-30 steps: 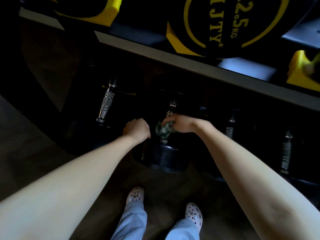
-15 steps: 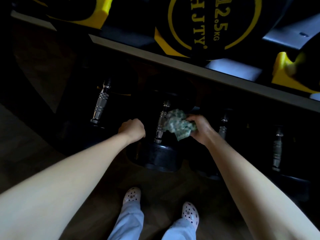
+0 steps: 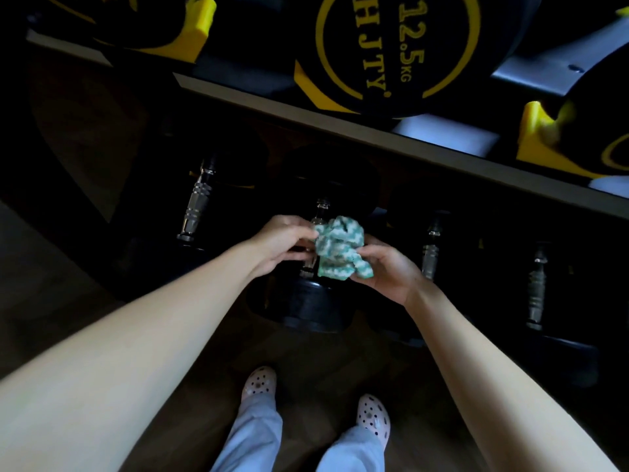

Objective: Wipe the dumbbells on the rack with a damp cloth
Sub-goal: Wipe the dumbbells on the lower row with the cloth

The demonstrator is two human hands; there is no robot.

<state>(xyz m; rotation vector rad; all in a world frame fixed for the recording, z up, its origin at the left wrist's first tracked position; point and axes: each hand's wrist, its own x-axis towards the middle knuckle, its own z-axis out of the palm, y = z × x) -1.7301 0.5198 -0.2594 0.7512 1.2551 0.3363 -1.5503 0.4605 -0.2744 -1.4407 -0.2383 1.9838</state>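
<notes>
1. The crumpled green-and-white cloth (image 3: 340, 248) is grasped from the right by the right hand (image 3: 388, 267), whose fingers are curled beneath it.
2. Its left edge is pinched by the left hand (image 3: 282, 240).
3. The cloth is held between both hands, over the handle of the middle dumbbell (image 3: 306, 308) on the lower rack (image 3: 374, 137) level.

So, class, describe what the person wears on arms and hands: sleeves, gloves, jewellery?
The left forearm and right forearm are bare to the frame edge, no sleeves. The left hand and right hand wear no gloves; no watch, bracelet or ring is visible in this dim light.
</notes>
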